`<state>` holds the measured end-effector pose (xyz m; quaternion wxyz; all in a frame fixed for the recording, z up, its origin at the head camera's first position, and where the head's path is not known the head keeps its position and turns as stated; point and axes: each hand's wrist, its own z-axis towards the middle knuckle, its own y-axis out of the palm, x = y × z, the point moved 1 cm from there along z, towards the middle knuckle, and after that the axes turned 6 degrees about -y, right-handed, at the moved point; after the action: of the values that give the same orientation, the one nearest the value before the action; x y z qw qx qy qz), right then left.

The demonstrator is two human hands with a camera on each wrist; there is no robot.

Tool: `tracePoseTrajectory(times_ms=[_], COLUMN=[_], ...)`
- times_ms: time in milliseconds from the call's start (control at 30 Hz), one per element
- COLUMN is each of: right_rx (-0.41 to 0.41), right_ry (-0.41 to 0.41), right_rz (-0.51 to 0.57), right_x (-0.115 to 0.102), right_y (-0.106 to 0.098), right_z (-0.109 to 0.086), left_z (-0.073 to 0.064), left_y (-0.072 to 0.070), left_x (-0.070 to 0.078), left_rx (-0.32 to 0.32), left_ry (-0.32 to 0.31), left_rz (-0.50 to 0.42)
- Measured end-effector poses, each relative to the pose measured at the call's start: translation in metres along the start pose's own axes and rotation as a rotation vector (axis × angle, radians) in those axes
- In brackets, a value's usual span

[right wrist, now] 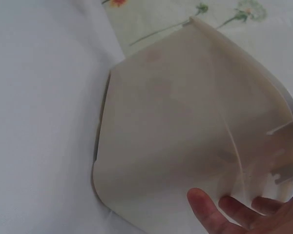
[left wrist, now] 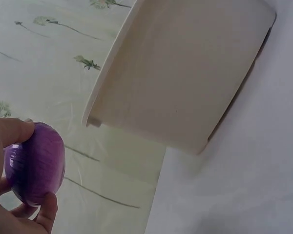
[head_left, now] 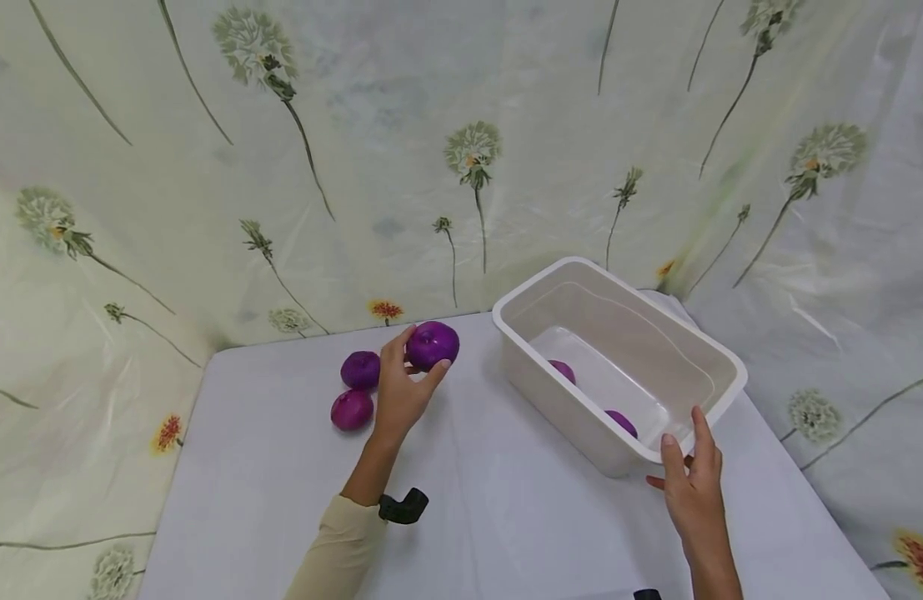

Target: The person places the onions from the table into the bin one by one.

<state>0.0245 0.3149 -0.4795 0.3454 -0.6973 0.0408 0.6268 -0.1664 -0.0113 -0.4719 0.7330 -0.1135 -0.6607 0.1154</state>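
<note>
Between the hands (head_left: 403, 387) (head_left: 694, 483), open room separates gripped onion (head_left: 434, 345) from tub rim (head_left: 575, 395)

Off-white tub (head_left: 547, 396). Inside the tub, a magenta ball (head_left: 562, 370) and a purple ball (head_left: 622, 422). Left of the tub, a vivid purple ball (head_left: 433, 346), a dark violet ball (head_left: 359, 369) and a pinkish-purple ball (head_left: 352, 410). Beneath the tub, plain white cloth (head_left: 266, 467). Behind the tub, a pale greenish-cream curtain (head_left: 386, 183) patterned with green dandelions and orange-red blooms.
</note>
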Motion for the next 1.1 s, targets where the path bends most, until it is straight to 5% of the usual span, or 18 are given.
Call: tracePoseTrajectory(times_ms=[567, 1100], right_rx=[-0.010, -0.003], right_ry=[-0.024, -0.027], right_rz=[0.004, 0.002], right_x=[0.003, 0.003], right_y=[-0.001, -0.004], right_z=[0.001, 0.001], left_z=[0.004, -0.003], left_y=[0.065, 0.105], left_x=[0.058, 0.083], left_rx=[-0.194, -0.269], left_ry=[0.129, 0.173], left_rz=[-0.045, 0.104])
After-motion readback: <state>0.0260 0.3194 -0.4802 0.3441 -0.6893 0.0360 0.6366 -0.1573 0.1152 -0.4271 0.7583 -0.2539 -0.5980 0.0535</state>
